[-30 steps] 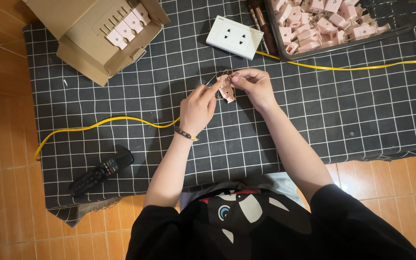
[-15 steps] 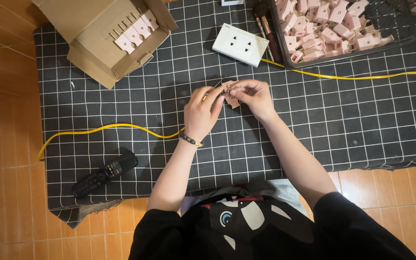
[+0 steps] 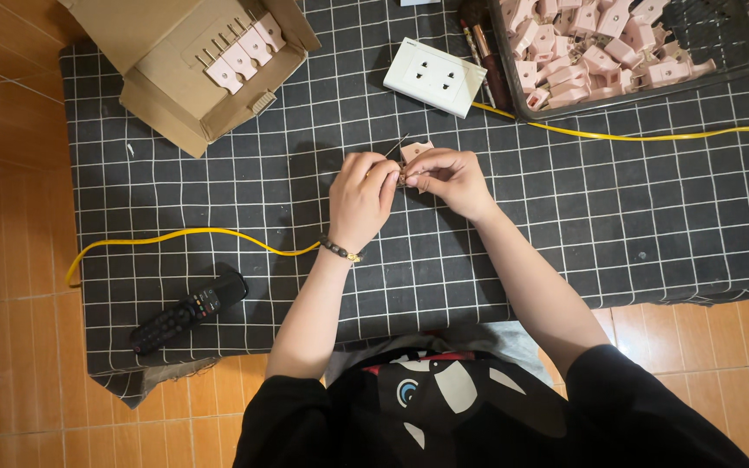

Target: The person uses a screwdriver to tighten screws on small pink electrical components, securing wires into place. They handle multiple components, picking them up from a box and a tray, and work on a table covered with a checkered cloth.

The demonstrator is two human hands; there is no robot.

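Both hands meet over the middle of a black grid-patterned mat (image 3: 617, 217). My left hand (image 3: 360, 198), with a bead bracelet on the wrist, and my right hand (image 3: 446, 178) pinch a small pink plastic part (image 3: 415, 152) between their fingertips. A thin metal pin sticks out of the part toward the upper left. Most of the part is hidden behind my fingers.
A black tray (image 3: 713, 69) of several pink parts sits at the top right. A white wall socket (image 3: 434, 76) lies beside it, with a yellow cable (image 3: 635, 136). An open cardboard box (image 3: 192, 65) holds several pink parts. A black remote (image 3: 187, 310) lies at the lower left.
The hands stay together on the pink part and have turned it slightly. The camera has tilted, so everything sits a little lower in the view.
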